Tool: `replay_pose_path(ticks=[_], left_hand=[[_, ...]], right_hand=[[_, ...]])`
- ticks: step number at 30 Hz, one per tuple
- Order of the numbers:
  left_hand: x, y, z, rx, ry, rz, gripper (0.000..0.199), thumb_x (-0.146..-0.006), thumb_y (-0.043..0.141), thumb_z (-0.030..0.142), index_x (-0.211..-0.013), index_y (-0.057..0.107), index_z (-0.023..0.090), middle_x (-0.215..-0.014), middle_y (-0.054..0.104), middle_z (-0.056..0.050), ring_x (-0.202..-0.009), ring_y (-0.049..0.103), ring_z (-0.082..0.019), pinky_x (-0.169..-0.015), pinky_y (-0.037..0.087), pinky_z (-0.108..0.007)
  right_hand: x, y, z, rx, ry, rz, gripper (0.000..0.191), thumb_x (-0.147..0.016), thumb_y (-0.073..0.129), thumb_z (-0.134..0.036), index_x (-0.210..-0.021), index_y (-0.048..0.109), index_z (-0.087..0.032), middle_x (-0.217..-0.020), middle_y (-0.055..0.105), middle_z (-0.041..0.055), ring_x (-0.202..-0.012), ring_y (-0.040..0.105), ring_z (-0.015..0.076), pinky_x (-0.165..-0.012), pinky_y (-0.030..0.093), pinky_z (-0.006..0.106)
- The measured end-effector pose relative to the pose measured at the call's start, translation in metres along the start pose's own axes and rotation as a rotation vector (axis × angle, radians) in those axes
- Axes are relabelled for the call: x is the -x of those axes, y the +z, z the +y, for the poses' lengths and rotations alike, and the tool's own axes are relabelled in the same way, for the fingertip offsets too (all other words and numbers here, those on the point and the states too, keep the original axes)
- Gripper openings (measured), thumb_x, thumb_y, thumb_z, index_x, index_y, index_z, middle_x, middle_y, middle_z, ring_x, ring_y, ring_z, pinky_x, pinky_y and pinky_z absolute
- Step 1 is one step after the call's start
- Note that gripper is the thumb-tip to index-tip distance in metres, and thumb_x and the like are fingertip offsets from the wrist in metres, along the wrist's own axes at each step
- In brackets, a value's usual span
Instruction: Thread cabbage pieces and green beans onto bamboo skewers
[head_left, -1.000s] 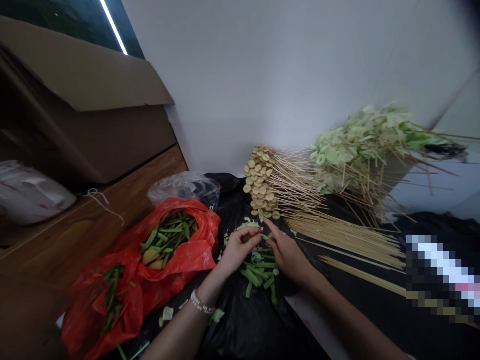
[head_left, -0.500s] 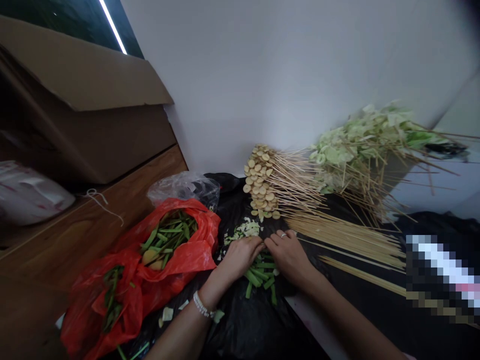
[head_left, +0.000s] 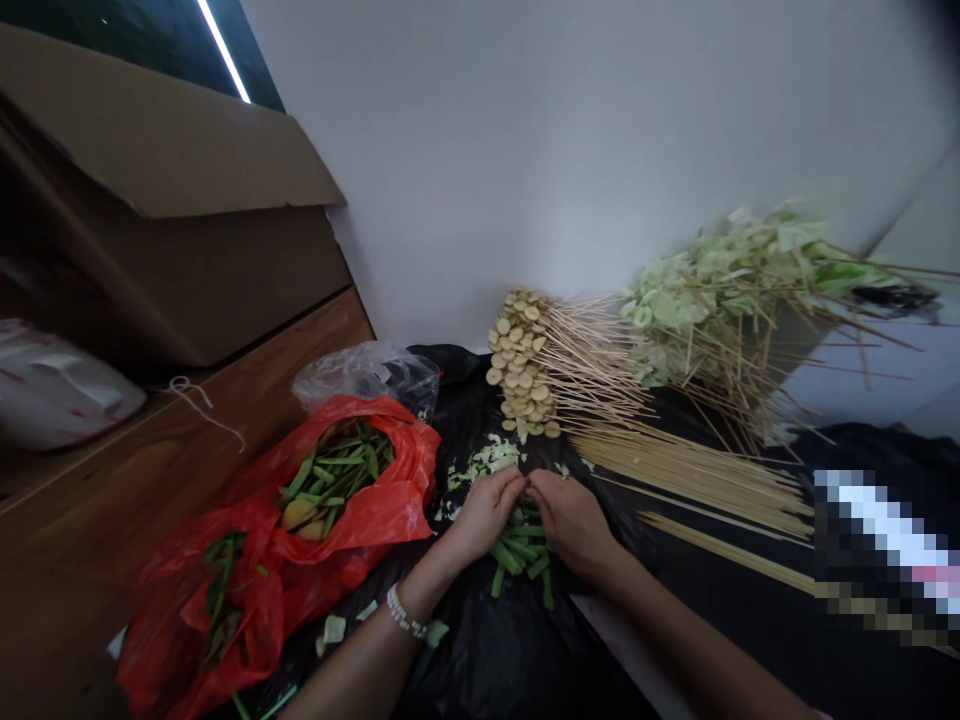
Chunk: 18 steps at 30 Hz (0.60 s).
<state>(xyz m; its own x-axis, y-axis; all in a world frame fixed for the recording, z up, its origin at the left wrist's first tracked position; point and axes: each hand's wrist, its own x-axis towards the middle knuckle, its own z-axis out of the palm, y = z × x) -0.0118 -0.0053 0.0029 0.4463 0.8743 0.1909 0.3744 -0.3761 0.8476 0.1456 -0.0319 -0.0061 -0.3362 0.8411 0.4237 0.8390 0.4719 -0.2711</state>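
My left hand (head_left: pixel 489 508) and my right hand (head_left: pixel 571 512) meet at the fingertips above a small pile of cut green stalks (head_left: pixel 519 555). Fingers of both hands are curled inward and closed; whatever is pinched between them is hidden. A bracelet of pale beads circles my left wrist. Just beyond the hands lie chopped pale-green scraps (head_left: pixel 491 457) on a black plastic sheet (head_left: pixel 480 650). Behind those, skewers threaded with round pale slices (head_left: pixel 523 365) are stacked with their sticks pointing right.
An open red plastic bag (head_left: pixel 360 550) of green stalks stands at left, a clear bag (head_left: pixel 367 372) behind it. Bare bamboo skewers (head_left: pixel 697 480) lie at right, below skewered leafy greens (head_left: pixel 720 270) leaning by the white wall. A cardboard box (head_left: pixel 187 270) fills the upper left.
My right hand has rolled inward, its fingers curling under so the ring no longer shows. My left hand has turned slightly too. The piles and bags stay put.
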Motion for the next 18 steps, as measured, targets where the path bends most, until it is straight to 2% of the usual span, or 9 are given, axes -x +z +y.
replay_pose_path(ticks=[7,12,16,18], left_hand=[[-0.001,0.008,-0.007,0.339,-0.116,0.013,0.038,-0.09,0.043,0.049,-0.068,0.047,0.018,-0.054,0.039,0.005,-0.05,0.034,-0.01,-0.049,0.026,-0.023],[-0.001,0.014,0.0,0.55,-0.202,0.046,0.043,-0.086,0.048,0.057,-0.067,0.042,0.019,-0.049,0.036,0.008,-0.043,0.027,-0.007,-0.044,0.019,-0.022],[-0.002,0.011,0.005,0.64,-0.203,0.075,0.044,-0.085,0.049,0.057,-0.067,0.045,0.018,-0.048,0.04,0.007,-0.042,0.03,-0.007,-0.043,0.02,-0.022],[-0.003,0.005,0.004,0.71,-0.213,0.116,0.042,-0.086,0.049,0.057,-0.073,0.049,0.017,-0.051,0.044,0.006,-0.042,0.034,-0.007,-0.043,0.022,-0.021]], right_hand=[[0.0,0.003,-0.003,-0.135,0.031,0.061,0.028,-0.097,0.03,-0.022,-0.078,0.049,-0.021,-0.073,0.057,0.0007,-0.067,0.052,0.0147,-0.064,0.034,0.026],[-0.001,0.005,-0.009,-0.297,0.125,0.13,0.027,-0.096,0.031,-0.024,-0.076,0.048,-0.021,-0.07,0.055,0.0003,-0.064,0.051,0.014,-0.061,0.034,0.025],[-0.004,-0.001,-0.012,-0.493,0.162,0.115,0.028,-0.097,0.032,-0.028,-0.08,0.052,-0.022,-0.073,0.057,0.0003,-0.067,0.054,0.014,-0.065,0.039,0.025],[-0.005,-0.004,-0.01,-0.563,0.141,0.097,0.027,-0.097,0.031,-0.029,-0.09,0.056,-0.022,-0.077,0.061,0.001,-0.072,0.056,0.0144,-0.069,0.041,0.025]])
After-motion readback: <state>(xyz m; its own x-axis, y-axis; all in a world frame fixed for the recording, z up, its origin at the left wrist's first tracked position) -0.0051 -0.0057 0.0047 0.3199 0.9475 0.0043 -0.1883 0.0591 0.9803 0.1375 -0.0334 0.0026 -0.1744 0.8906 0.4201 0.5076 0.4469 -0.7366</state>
